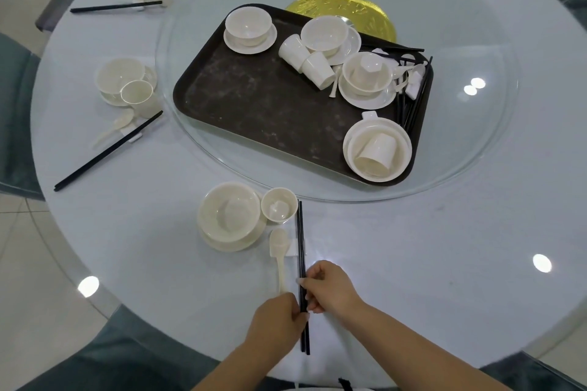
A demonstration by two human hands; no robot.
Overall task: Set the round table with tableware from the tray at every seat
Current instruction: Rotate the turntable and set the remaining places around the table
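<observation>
Chopsticks [301, 251] lie at the near seat on the tabletop [444, 263], pinched from both sides: left hand [276, 317] and right hand [330, 287] each curl fingers round the black pair. Beside them sit a spoon [279, 251], cup [279, 204] and bowl [230, 213]. Farther off, the tray [270, 111] holds more white tableware.

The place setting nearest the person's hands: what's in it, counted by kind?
bowl: 1
saucer: 1
cup: 1
spoon: 1
chopstick rest: 1
chopsticks: 2, pinched by the left hand and the right hand
Total: 7
</observation>
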